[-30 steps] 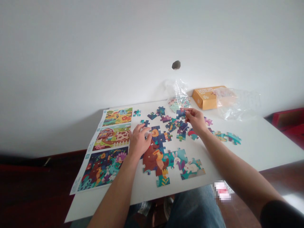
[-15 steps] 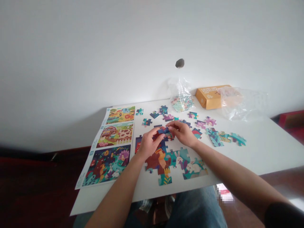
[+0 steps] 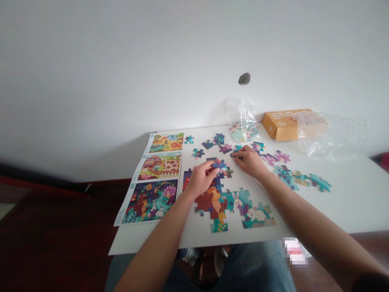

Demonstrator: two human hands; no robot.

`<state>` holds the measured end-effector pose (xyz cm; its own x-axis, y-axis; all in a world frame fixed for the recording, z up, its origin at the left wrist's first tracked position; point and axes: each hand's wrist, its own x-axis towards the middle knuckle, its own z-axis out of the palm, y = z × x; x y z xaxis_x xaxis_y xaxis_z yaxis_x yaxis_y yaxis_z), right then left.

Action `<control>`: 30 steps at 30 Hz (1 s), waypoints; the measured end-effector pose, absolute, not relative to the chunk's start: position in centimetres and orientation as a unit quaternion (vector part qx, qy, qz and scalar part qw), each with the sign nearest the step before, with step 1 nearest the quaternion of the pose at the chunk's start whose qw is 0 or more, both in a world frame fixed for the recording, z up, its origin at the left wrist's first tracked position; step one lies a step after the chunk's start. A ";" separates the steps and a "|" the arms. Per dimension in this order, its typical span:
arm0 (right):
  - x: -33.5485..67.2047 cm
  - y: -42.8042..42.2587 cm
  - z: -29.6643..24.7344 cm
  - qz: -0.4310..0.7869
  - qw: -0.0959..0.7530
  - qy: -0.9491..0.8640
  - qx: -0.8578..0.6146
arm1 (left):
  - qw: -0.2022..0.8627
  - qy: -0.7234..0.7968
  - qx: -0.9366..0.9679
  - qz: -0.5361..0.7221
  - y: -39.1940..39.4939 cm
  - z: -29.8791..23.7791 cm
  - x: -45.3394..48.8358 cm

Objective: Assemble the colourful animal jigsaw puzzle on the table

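Note:
On a white table (image 3: 349, 202) lies a partly joined jigsaw (image 3: 231, 202) showing a brown bear and white rabbits. My left hand (image 3: 202, 178) sits at its upper edge, fingers pinched on a dark blue puzzle piece (image 3: 219, 164). My right hand (image 3: 249, 160) rests just behind it, fingertips closed on a loose dark piece (image 3: 236, 154) among several scattered pieces (image 3: 217, 142). More joined teal pieces (image 3: 300, 178) lie to the right.
A sheet with three reference pictures (image 3: 154, 176) lies at the table's left. At the back stand a clear bag of pieces (image 3: 243, 125), an orange box (image 3: 284, 123) and a crumpled plastic bag (image 3: 331, 134). Dark red floor is on the left.
My right hand carried a piece from the back to my left hand, which took it. The right hand has since moved back to the loose pieces. The view shifted left.

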<state>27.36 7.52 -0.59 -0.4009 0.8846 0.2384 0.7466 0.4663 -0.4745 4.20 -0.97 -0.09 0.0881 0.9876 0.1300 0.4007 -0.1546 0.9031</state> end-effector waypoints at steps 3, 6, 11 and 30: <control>28.1 7.9 -0.8 0.131 0.227 -0.808 -0.528 | 0.362 0.548 0.633 0.410 -0.9 -0.4 4.1; 28.4 8.1 -0.7 0.113 0.229 -0.794 -0.552 | 0.373 0.541 0.622 0.425 -0.8 -0.8 4.0; 27.5 6.9 1.0 0.151 0.304 -0.786 -0.517 | 0.406 0.535 0.587 0.452 -0.7 -0.7 3.9; 24.9 3.7 2.2 0.487 0.376 -0.665 -0.424 | 0.462 0.487 0.562 0.483 -1.1 1.2 3.7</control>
<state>24.87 3.72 2.20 -0.3580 0.9296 0.0878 0.1966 0.1670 -0.9662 3.69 -1.10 1.18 0.0588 0.9939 0.0938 0.1010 -0.0994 0.9899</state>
